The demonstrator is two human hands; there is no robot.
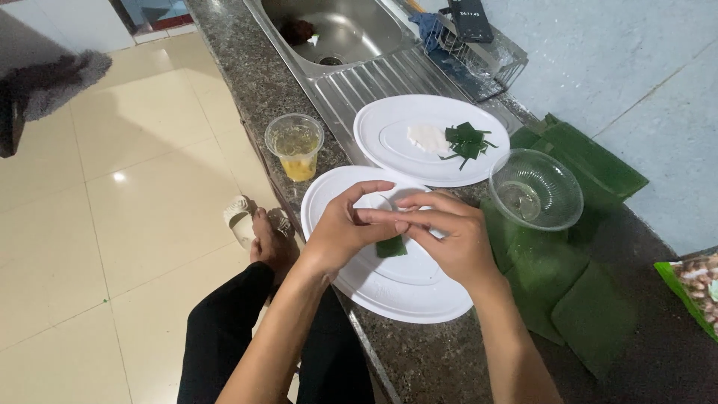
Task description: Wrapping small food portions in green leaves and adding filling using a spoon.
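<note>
- Plastic cup [295,146]: clear, holding a little yellow liquid; stands on the dark stone counter [419,359], left of the plates and near the counter's edge.
- Sink [336,34]: steel, with ribbed drainer, at the far end of the counter; something dark lies in the basin.
- Left hand [340,232]: raised over the near plate, fingers curled, thumb and fingertips pressed onto the leaf piece.
- Near plate [404,288]: white, oval, bare apart from what the hands hold above it.
- Leaf piece [391,246]: small, green, folded; pinched between both hands just over the middle of the near plate. Only its lower end shows.
- Right hand [449,239]: meets the left, index finger stretched across, fingertips closed on the same leaf piece.
- Far plate [389,153]: white; carries a small white heap [428,138] and, just beside it, cut green leaf strips [467,141].
- Glass bowl [535,188]: clear, a little liquid at the bottom; stands right of the plates.
- Banana-leaf sheets [576,299]: flat green, spread under and beyond the bowl.
- Packet [692,288]: green-edged, at the right border, partly cut off.
</note>
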